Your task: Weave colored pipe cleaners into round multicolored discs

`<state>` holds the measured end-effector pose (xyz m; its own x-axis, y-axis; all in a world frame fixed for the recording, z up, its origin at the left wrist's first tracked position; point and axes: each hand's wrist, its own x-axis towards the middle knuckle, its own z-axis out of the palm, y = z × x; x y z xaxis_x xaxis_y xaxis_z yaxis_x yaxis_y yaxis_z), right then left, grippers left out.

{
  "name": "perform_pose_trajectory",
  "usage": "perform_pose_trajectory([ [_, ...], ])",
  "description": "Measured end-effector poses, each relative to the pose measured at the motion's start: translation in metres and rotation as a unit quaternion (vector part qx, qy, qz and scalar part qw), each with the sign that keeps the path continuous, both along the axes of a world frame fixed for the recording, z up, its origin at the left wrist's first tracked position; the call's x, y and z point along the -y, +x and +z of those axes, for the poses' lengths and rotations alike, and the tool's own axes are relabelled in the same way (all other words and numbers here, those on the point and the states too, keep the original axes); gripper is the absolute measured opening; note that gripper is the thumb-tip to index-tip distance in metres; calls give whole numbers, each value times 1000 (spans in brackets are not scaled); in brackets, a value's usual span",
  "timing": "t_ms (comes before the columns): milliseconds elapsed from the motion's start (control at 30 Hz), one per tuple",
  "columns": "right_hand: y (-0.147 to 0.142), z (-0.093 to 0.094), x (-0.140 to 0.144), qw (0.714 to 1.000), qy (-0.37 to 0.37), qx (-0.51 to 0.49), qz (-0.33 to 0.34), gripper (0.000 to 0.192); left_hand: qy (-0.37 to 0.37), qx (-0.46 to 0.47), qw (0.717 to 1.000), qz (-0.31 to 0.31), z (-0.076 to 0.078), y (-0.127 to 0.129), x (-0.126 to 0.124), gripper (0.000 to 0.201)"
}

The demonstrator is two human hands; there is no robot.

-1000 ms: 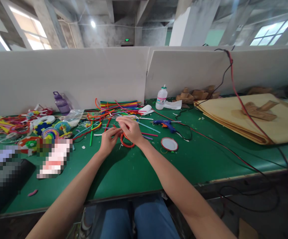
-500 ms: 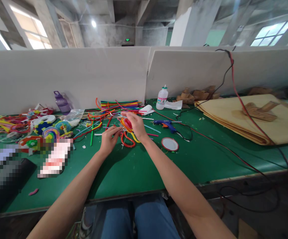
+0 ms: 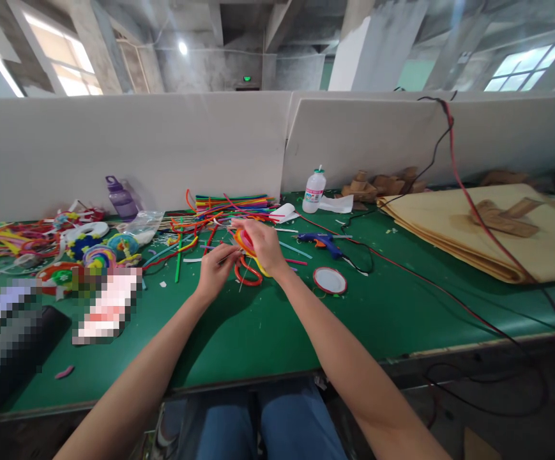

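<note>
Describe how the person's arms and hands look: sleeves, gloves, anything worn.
Both arms are bare to the edge of the picture, with no sleeves in view. The left hand and right hand wear no gloves; no rings, watch or bands show at this size. Blue jeans cover the legs below.

One glue gun [image 3: 322, 241], one white bottle [image 3: 313, 190], one purple bottle [image 3: 121, 199], one round lid [image 3: 329, 280].

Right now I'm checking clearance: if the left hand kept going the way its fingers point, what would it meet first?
Probably the coiled piece held in the right hand; the left hand points at it, though depth is unclear.
</note>
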<state>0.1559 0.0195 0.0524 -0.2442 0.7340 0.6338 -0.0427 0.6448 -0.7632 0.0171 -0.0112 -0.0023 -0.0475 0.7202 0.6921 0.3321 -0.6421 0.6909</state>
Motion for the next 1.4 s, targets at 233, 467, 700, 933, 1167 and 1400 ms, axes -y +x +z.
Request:
perform_pose_trajectory([
  [233, 6, 5, -4, 998, 41, 39, -23, 38, -97, 99, 988, -61, 4, 3, 1, 26],
  [467, 3, 2, -2, 986, 88, 141, -7, 32, -101, 95, 988, -64, 4, 3, 1, 25],
  [700, 9, 5, 0, 977, 124, 171, 27, 51, -167, 168, 960, -150, 3, -1, -1, 33],
  [933, 10, 4, -1, 975, 128, 180, 24, 44, -217, 194, 938, -190, 0, -5, -2, 31],
  [1167, 12, 4, -4, 982, 100, 157, 33, 49, -244, 238, 915, -215, 5, -5, 0, 29],
  [1400, 13, 2, -5, 979, 111, 170, 7, 37, -249, 232, 915, -217, 7, -7, 2, 27],
])
